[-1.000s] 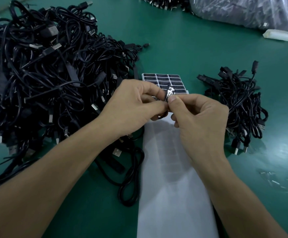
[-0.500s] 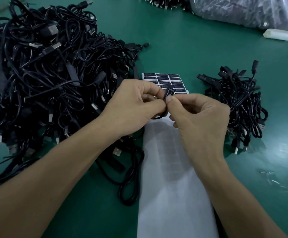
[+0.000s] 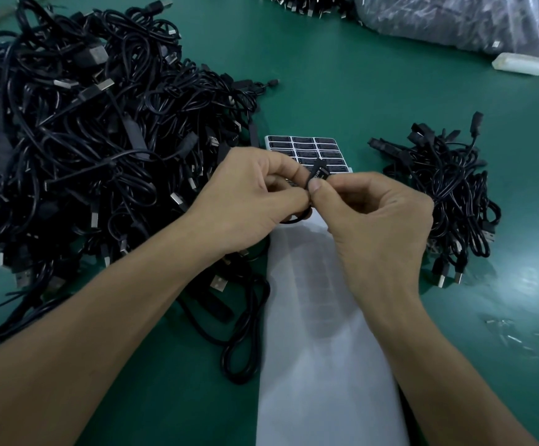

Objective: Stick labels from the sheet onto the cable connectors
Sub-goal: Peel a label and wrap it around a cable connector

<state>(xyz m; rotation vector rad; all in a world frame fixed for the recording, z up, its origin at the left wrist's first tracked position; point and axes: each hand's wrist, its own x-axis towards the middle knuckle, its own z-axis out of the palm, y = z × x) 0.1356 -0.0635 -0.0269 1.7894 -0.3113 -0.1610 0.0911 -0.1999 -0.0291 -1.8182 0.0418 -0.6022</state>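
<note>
Cables (image 3: 84, 140) heap at frame left. My left hand (image 3: 249, 201) pinches the small stiff connector (image 3: 317, 165) at centre, over the label sheet (image 3: 303, 148); my right hand (image 3: 381, 220) pinches the thin, light label (image 3: 321, 176) round it. I'd judge firm fingertip pressure on the flat faces suits it best.

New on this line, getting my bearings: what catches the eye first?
A huge tangled heap of black cables fills the left of the green table. At centre, left hand and right hand pinch a small black connector above the long white label sheet; a smaller black cable bundle lies right.
</note>
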